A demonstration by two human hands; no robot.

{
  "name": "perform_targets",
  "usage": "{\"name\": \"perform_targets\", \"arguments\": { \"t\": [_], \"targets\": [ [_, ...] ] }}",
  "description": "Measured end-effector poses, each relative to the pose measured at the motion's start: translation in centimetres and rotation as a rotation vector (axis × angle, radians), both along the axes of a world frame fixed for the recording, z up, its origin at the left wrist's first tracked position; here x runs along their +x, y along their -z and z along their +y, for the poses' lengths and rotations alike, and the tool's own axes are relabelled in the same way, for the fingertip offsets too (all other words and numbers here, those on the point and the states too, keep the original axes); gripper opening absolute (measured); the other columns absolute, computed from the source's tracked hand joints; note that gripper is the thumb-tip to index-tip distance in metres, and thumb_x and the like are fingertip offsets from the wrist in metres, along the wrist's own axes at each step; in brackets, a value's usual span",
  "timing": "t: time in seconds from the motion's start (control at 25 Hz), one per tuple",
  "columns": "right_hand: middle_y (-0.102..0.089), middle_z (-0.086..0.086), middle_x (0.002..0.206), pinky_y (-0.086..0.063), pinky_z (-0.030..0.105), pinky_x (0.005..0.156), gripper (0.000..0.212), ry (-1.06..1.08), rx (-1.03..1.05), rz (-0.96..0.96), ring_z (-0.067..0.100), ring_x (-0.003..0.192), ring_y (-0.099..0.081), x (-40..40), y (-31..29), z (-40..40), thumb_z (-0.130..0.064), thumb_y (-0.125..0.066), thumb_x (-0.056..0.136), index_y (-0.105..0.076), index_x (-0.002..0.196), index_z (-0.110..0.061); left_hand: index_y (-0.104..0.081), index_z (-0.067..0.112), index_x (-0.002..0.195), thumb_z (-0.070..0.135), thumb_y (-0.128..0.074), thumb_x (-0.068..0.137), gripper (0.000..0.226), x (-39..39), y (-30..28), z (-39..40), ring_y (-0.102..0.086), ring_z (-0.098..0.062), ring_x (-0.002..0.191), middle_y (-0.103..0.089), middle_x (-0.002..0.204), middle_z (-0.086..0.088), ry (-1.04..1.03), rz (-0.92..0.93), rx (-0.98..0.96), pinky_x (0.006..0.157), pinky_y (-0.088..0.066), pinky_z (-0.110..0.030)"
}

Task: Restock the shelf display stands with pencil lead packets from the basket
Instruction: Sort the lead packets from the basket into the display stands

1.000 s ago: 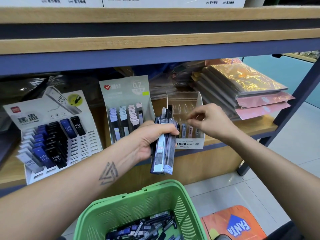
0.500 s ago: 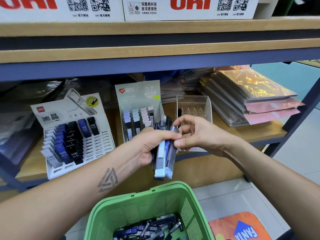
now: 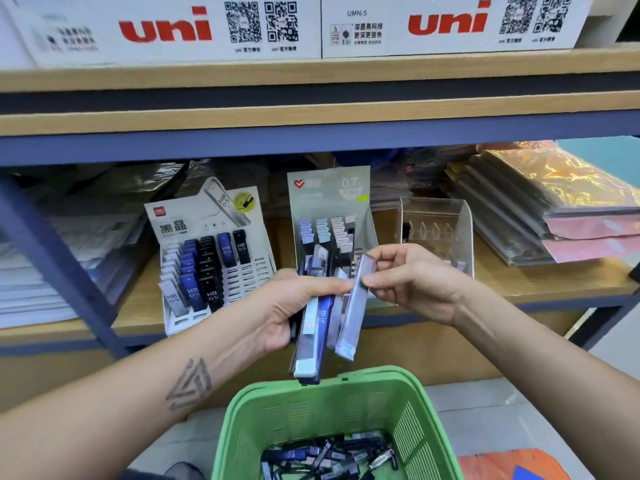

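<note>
With our left hand (image 3: 284, 306) gripping the bundle (image 3: 313, 337) and our right hand (image 3: 412, 282) pinching one packet (image 3: 355, 306), the rest (loosely fanned) could slip into the basket (image 3: 277, 410) below.

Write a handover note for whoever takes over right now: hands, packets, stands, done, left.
Left hand grips a bundle of packets above the green basket.
Right hand pinches one grey packet, partly out of the bundle.
Done: HB 0.5 stand part filled on its left; 0.7 stand holds several rows.
Left: clear stand looks nearly empty; many packets remain in the basket.
</note>
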State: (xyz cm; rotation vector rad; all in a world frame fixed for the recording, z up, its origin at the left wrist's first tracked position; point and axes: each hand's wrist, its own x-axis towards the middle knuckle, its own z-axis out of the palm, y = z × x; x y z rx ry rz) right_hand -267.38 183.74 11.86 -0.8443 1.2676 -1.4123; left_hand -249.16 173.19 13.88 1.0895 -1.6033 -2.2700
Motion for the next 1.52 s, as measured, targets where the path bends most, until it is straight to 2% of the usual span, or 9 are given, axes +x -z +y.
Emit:
{"name": "perform_targets", "arguments": {
  "t": [0.2,0.4,0.56,0.72,0.84,0.96,1.2,1.36,1.52],
  "targets": [
    [-0.068,0.021,0.101,-0.057,0.021,0.056,0.011,-0.047,-0.118,-0.266,0.023,0.073,-0.072,-0.3,0.3,-1.0,-0.004,-0.073,0.084,-0.069,0.092,-0.01,-0.065,-0.006,0.099,-0.001,-0.077,0.077,0.025,2.0,-1.1,-2.4,-0.071,-0.027,0.056,-0.072,0.082,-0.027,-0.072,-0.024,-0.029,0.051,-0.06,-0.032],
    [-0.066,0.016,0.108,-0.052,0.032,0.085,0.044,-0.196,-0.152,-0.22,0.023,0.085,-0.064,1.3,0.5,-3.1,-0.046,-0.08,0.08,-0.068,0.089,-0.004,-0.067,-0.002,0.098,0.003,-0.076,0.081,0.02,2.8,-2.1,-4.4,-0.07,-0.022,0.053,-0.071,0.068,-0.018,-0.188,-0.046,-0.076,0.045,-0.056,-0.029],
    [-0.064,0.017,0.107,-0.051,0.032,0.078,0.013,-0.141,-0.16,0.015,0.025,0.08,-0.063,2.7,0.4,-4.5,-0.002,-0.074,0.082,-0.067,0.093,-0.002,-0.071,-0.001,0.104,0.006,-0.074,0.083,0.022,3.1,-2.5,-5.7,-0.07,-0.021,0.055,-0.071,0.071,-0.015,-0.209,-0.03,-0.101,0.046,-0.057,-0.028],
    [-0.063,0.022,0.118,-0.056,0.036,0.064,0.053,-0.104,-0.12,0.108,0.031,0.087,-0.068,3.7,0.1,-5.3,0.015,-0.071,0.079,-0.056,0.124,-0.007,-0.069,0.003,0.089,0.008,-0.075,0.083,0.01,3.6,-3.0,-7.2,-0.07,-0.02,0.056,-0.071,0.071,-0.013,-0.226,-0.02,-0.102,0.054,-0.06,-0.029],
    [-0.058,0.025,0.126,-0.059,0.044,0.073,0.088,-0.125,-0.13,0.134,0.035,0.091,-0.065,4.0,-0.2,-5.5,0.02,-0.068,0.081,-0.041,0.15,-0.028,-0.067,0.003,0.086,0.008,-0.075,0.082,0.01,3.8,-3.1,-7.7,-0.069,-0.02,0.054,-0.07,0.067,-0.011,-0.235,-0.015,-0.097,0.049,-0.057,-0.027],
    [-0.055,0.027,0.124,-0.057,0.055,0.089,0.1,-0.16,-0.142,0.122,0.037,0.09,-0.061,4.2,-0.9,-5.6,0.021,-0.066,0.083,-0.038,0.149,-0.049,-0.068,0.003,0.088,0.009,-0.076,0.08,0.013,3.5,-2.9,-7.8,-0.07,-0.02,0.056,-0.071,0.071,-0.013,-0.226,-0.019,-0.086,0.052,-0.058,-0.028],
    [-0.063,0.022,0.101,-0.059,0.042,0.084,0.078,-0.05,-0.178,0.313,0.037,0.09,-0.072,3.5,-1.7,-6.0,0.01,-0.074,0.082,-0.042,0.143,-0.029,-0.067,0.004,0.085,0.009,-0.074,0.084,0.009,2.2,-3.4,-7.7,-0.068,-0.019,0.052,-0.069,0.066,-0.011,-0.22,-0.012,-0.082,0.048,-0.057,-0.026],
    [-0.063,0.014,0.086,-0.054,0.028,0.072,0.057,0.13,-0.228,0.543,0.022,0.075,-0.063,3.1,-2.0,-6.6,-0.003,-0.081,0.081,-0.055,0.127,-0.022,-0.066,0.003,0.092,0.009,-0.074,0.084,0.013,1.3,-3.7,-7.6,-0.069,-0.018,0.053,-0.07,0.064,-0.011,-0.209,-0.026,-0.121,0.05,-0.058,-0.027],
    [-0.069,0.005,0.095,-0.061,0.038,0.073,0.029,0.301,-0.271,0.691,0.021,0.073,-0.072,2.1,-3.0,-6.8,-0.002,-0.08,0.083,-0.064,0.104,-0.014,-0.065,0.002,0.095,0.009,-0.075,0.084,0.015,0.9,-4.0,-7.9,-0.069,-0.018,0.052,-0.07,0.063,-0.01,-0.21,-0.045,-0.163,0.046,-0.056,-0.028]
  ]
}}
